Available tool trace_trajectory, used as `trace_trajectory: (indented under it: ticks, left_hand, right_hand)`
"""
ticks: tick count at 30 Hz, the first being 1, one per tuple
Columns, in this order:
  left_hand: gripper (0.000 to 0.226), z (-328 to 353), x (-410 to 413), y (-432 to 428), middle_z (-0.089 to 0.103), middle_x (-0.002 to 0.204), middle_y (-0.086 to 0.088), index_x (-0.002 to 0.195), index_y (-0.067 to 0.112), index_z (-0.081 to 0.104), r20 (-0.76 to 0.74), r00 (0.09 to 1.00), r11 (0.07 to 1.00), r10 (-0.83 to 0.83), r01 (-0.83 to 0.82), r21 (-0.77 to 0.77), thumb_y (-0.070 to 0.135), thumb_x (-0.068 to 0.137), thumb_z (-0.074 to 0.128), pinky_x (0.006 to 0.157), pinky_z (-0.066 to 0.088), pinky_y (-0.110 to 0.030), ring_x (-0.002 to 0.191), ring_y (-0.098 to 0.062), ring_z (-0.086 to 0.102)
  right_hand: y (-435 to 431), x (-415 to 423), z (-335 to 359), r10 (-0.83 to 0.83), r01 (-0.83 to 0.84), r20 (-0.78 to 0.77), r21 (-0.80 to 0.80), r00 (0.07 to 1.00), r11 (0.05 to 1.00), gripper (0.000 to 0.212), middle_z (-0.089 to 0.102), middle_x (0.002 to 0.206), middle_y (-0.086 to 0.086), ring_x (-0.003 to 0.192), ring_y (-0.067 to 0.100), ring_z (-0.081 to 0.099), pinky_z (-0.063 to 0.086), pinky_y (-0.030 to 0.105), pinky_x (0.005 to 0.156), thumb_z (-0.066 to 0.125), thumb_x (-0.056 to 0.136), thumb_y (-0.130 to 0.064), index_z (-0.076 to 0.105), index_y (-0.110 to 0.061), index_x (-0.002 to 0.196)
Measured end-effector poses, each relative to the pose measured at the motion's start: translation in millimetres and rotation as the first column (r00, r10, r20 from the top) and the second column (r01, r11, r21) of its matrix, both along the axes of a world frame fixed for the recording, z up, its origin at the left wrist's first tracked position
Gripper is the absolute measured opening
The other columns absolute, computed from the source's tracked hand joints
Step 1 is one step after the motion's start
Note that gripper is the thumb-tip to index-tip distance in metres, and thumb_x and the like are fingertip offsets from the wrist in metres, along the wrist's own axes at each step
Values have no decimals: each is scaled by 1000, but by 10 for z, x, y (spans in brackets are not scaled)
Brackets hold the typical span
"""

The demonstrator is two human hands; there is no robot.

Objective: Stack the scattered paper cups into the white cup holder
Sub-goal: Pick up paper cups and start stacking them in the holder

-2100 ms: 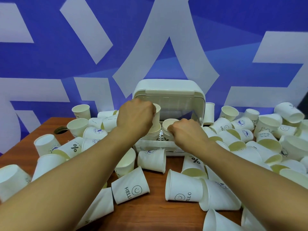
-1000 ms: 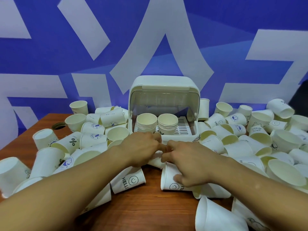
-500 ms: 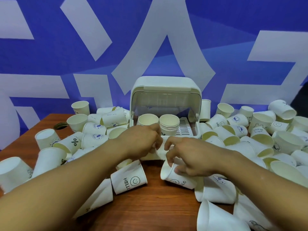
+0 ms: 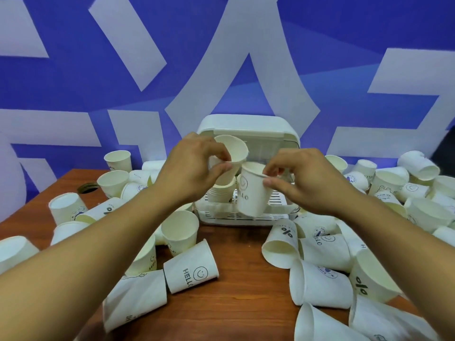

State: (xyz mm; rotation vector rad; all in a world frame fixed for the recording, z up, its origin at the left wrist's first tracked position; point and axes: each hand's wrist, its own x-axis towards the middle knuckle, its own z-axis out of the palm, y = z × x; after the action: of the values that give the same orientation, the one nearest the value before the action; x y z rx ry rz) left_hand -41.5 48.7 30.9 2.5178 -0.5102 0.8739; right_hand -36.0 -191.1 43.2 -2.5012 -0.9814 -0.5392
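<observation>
Cups (image 4: 320, 284) of white paper litter the reddish-brown wooden table (image 4: 246, 299), most tipped on their sides and heaped thickest along the left and right. A fallen cup (image 4: 190, 273) near the front reads HELLO beside a smiley. Behind everything runs a blue wall (image 4: 73, 77) crossed by broad pale shapes, and a dark round hole (image 4: 87, 187) sits in the tabletop at far left. At the back centre stands the white cup holder (image 4: 248, 124), its front open, with a stack of cups (image 4: 220, 193) inside. The person's left hand (image 4: 194, 168) curls its fingers round a plain cup (image 4: 232, 153), tilted with its mouth toward the right, above that stack. The right hand (image 4: 307, 180) pinches the rim of an upright HELLO cup (image 4: 251, 193) between thumb and fingertips, just before the holder's opening. The two held cups nearly touch.
</observation>
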Motion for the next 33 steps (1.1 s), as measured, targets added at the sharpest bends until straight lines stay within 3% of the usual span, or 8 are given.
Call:
trace_trajectory:
  ticks: [4,9,12,16,21,29,33]
  left_hand:
    - [14,-76,47,11,65,92,11,98,25,73,114,982,987,151,-143,-76,36,91,66,75,30,-28,92,-16,44]
    - [15,-97,57,43,72,99,6,100,26,75,140,950,955,280,-260,-144,34,91,66,83,27,-31,103,-24,49]
    - [18,-89,54,63,72,102,4,103,27,75,117,949,953,292,-278,-120,36,92,64,84,27,-32,106,-25,52]
    - [19,-114,59,70,73,102,5,104,28,75,111,949,954,294,-284,-96,38,93,63,83,32,-33,104,-24,55]
    - [19,-167,114,52,73,101,4,104,29,75,111,946,952,303,-296,-73,38,93,63,77,34,-31,97,-25,57]
    - [17,-269,206,-30,72,101,4,103,29,76,113,946,953,304,-304,-17,35,94,63,71,35,-29,92,-26,59]
    - [19,-338,235,-61,71,102,4,106,32,75,48,950,949,310,-312,51,37,95,60,70,43,-33,94,-27,60]
  right_hand:
    - [88,163,-41,-65,57,159,55,985,997,6,64,81,-6,79,19,59,50,36,68,72,86,-22,70,-17,85]
    - [212,365,-174,-109,152,337,-103,935,983,7,64,79,3,77,30,57,31,29,61,71,86,-22,71,-15,85]
    - [269,428,-268,-89,168,324,-225,942,960,14,65,85,3,80,28,54,22,27,58,61,93,-25,71,-15,91]
    - [315,502,-381,-110,189,246,-326,963,926,18,63,91,1,82,25,52,28,31,66,53,95,-25,70,-19,96]
    - [349,461,-456,-151,208,159,-458,976,864,18,60,92,0,86,25,55,32,32,66,51,86,-11,65,-20,90]
    - [393,435,-643,-189,248,179,-407,965,879,26,62,90,3,74,22,37,30,32,63,50,83,-8,70,-17,97]
    - [383,447,-677,-186,251,204,-361,961,898,17,62,80,4,67,22,36,28,33,60,58,77,-6,70,-15,84]
